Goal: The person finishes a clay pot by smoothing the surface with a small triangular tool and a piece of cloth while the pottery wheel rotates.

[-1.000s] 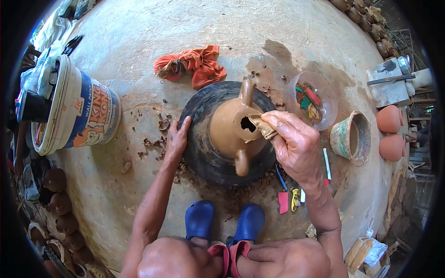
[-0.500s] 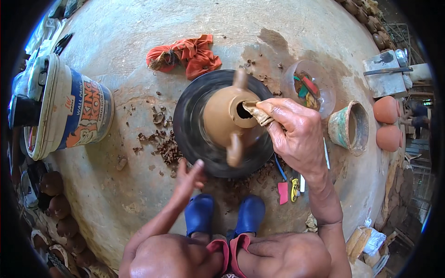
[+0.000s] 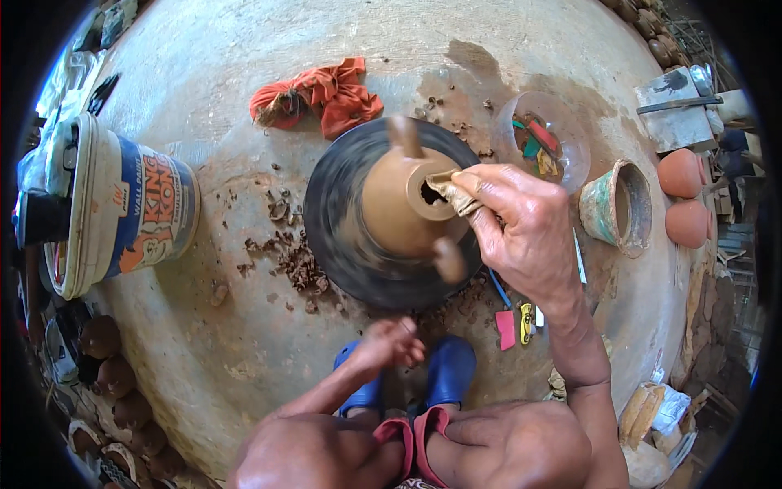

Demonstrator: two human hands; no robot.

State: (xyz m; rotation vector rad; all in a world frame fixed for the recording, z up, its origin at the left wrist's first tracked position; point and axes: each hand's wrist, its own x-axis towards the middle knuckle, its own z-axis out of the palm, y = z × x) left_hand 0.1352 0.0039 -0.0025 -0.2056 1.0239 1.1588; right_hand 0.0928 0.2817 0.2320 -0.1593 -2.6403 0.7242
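A brown clay vessel (image 3: 389, 200) with a round open mouth and two stubby side projections stands at the centre of a dark potter's wheel (image 3: 332, 232). Motion smears the wheel and the projections. My right hand (image 3: 525, 228) pinches a folded, wet, clay-coloured cloth (image 3: 461, 198) between thumb and fingers. One end of that cloth laps over the right side of the vessel's rim, partly covering the mouth. Below the wheel's near edge, apart from it, my left hand (image 3: 388, 345) is loosely closed, with nothing visible in it, above my blue clogs (image 3: 452, 371).
Clay shavings (image 3: 303, 269) lie left of the wheel, an orange-red cloth (image 3: 330, 98) beyond it. On the right are a clear bowl (image 3: 509, 147) of small tools, a clay-smeared pot (image 3: 599, 204) and two reddish pots (image 3: 686, 224). A paint bucket (image 3: 175, 204) stands left.
My left hand has swung right and away from the wheel's near left edge, its fingers curling in. The vessel has turned with the wheel. My right hand keeps the cloth at the rim.
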